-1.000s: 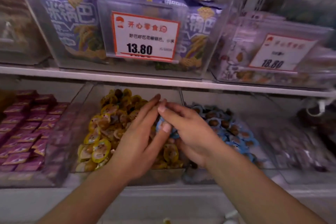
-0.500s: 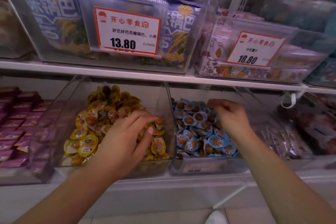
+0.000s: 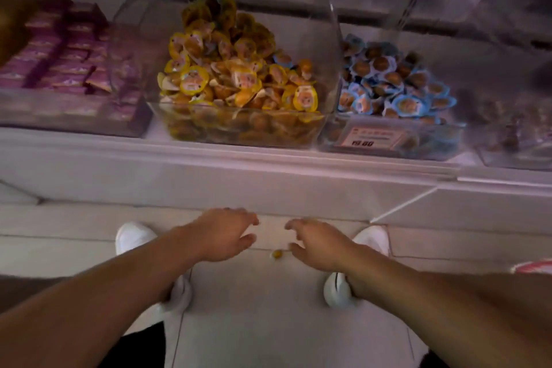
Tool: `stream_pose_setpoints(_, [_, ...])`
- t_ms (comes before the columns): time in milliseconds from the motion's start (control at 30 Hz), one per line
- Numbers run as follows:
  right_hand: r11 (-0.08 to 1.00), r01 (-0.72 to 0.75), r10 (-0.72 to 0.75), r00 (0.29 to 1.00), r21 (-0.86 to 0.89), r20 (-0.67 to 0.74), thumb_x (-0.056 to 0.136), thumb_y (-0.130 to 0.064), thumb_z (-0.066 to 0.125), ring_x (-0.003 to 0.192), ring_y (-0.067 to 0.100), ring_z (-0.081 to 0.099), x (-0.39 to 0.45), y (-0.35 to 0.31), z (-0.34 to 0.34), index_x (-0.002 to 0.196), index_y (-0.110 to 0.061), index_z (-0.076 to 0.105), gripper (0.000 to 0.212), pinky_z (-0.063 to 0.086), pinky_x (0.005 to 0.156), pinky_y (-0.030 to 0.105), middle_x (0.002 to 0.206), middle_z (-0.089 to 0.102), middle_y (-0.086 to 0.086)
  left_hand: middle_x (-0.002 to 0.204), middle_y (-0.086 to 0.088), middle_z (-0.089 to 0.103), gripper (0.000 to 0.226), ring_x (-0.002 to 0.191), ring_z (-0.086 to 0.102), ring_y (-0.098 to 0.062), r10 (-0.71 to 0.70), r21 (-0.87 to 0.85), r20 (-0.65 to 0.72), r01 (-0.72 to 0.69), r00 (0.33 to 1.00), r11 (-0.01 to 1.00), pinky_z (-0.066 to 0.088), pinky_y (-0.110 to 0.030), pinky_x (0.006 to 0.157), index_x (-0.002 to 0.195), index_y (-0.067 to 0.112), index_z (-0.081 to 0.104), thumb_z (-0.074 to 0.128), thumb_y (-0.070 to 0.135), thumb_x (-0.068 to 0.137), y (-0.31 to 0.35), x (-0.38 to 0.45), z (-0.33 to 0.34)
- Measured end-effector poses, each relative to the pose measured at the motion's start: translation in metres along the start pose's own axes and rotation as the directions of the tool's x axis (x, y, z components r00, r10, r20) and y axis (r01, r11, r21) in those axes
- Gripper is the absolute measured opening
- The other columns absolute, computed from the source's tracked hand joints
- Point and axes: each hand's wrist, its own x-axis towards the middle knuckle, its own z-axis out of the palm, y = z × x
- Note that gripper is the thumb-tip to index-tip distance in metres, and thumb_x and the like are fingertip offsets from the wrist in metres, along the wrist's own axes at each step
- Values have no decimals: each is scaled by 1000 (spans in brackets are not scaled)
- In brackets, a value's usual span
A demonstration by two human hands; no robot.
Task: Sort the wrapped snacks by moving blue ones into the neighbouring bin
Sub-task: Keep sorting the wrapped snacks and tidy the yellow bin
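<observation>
A: Where are we, taking the yellow bin (image 3: 239, 128) as the mark?

B: Blue bin (image 3: 394, 140) touches its right side; one blue snack (image 3: 283, 59) sits inside the yellow bin, by its right wall. Below it I see my left hand (image 3: 222, 234) and right hand (image 3: 318, 240), loosely spread, empty, flanking a dropped yellow snack (image 3: 276, 254) on the floor.

A: Next?

B: Probably retrieve it, then that blue one

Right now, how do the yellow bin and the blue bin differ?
The yellow bin holds mostly yellow-wrapped snacks plus one blue stray at its right edge; the blue bin shows only blue ones. The blue bin carries a price tag on its front; the yellow bin shows none. Both are clear plastic, side by side.
</observation>
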Motion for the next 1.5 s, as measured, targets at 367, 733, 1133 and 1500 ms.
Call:
stream_pose_setpoints(367, [977, -212, 206, 967, 24, 150, 92, -26, 54, 116, 32, 56, 98, 39, 172, 149, -25, 35, 60, 49, 89, 36, 145, 32, 9, 131, 2, 59, 44, 119, 58, -21, -214, -165, 130, 234, 968, 958, 46, -35, 99, 139, 31, 44, 41, 48, 99, -52, 17, 73])
stream_pose_setpoints(733, [815, -345, 295, 939, 465, 179, 88, -30, 69, 85, 24, 66, 119, 30, 142, 94, -11, 64, 20, 51, 75, 34, 94, 70, 9, 130, 3, 61, 42, 119, 58, -20, -235, -134, 175, 260, 956, 956, 45, -32, 100, 135, 32, 48, 45, 48, 96, -68, 28, 69])
stream_pose_setpoints(1133, [135, 74, -53, 996, 988, -68, 74, -16, 82, 84, 27, 65, -14, -77, -131, 113, 3, 69, 45, 56, 73, 35, 100, 69, 20, 91, 23, 56, 32, 78, 56, 0, 4, -283, -444, -144, 896, 948, 45, -23, 70, 114, 44, 46, 52, 51, 83, 35, -35, -128])
stream_pose_setpoints(1500, [813, 273, 35, 858, 514, -512, 96, -18, 57, 91, -1, 65, -2, -108, -263, 110, -39, 67, 27, 48, 71, 13, 107, 70, -17, 156, 10, 34, 46, 141, 36, -16, -65, -44, -739, 49, 671, 998, 35, -36, 110, 143, 38, 47, 53, 34, 98, -11, -44, -212])
